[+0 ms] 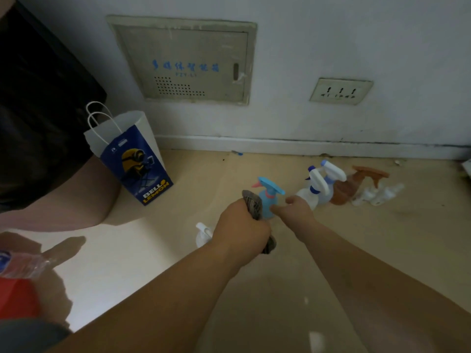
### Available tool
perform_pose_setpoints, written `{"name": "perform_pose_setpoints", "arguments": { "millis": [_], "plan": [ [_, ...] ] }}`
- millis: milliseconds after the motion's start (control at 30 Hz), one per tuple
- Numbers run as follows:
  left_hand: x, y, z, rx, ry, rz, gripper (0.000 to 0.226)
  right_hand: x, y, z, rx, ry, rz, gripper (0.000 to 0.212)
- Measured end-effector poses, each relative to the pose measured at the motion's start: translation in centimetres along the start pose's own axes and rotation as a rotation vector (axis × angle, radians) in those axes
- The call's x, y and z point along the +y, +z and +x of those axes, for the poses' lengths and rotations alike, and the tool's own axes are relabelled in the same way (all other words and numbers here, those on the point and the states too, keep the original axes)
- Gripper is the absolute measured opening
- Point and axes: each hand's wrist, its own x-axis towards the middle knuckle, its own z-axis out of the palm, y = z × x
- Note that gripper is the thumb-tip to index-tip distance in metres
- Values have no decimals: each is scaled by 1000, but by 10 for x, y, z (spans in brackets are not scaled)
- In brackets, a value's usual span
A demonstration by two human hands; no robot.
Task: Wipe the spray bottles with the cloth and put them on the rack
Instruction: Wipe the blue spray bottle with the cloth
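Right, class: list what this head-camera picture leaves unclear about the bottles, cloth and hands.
All in the head view:
1. Blue bottle: lower body hidden by the cloth and right hand; whether that hand grips it is unclear.
2. White bottle: mostly hidden behind the left hand.
3. Small white bottles: blurred, number uncertain.
4. Rack: outside the frame.

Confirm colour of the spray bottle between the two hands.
Light blue spray bottle, with a pink nozzle tip and collar. Head view.
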Motion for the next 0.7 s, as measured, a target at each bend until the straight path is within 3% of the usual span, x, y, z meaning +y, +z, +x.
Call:
{"name": "perform_pose_setpoints", "arguments": {
  "millis": [67, 133, 267, 500, 700],
  "plan": [
    [-2, 3, 3, -7, -4, -7, 7, -3, 5, 13, -33, -25, -29, 85],
    [-3, 4, 7, -4, -4, 10, 9, -3, 13, 23, -30, -66, 16, 85],
    [-3, 5, 13, 47, 4, 66, 11, 10, 26, 40, 65, -189, 143, 69],
    [4, 13, 15, 27, -6, 46, 12, 22, 34, 50, 205, -237, 265, 33],
    [3, 16, 15, 18, -15, 42, 11, 17, 35, 52, 137, -229, 357, 23]
  ]
}}
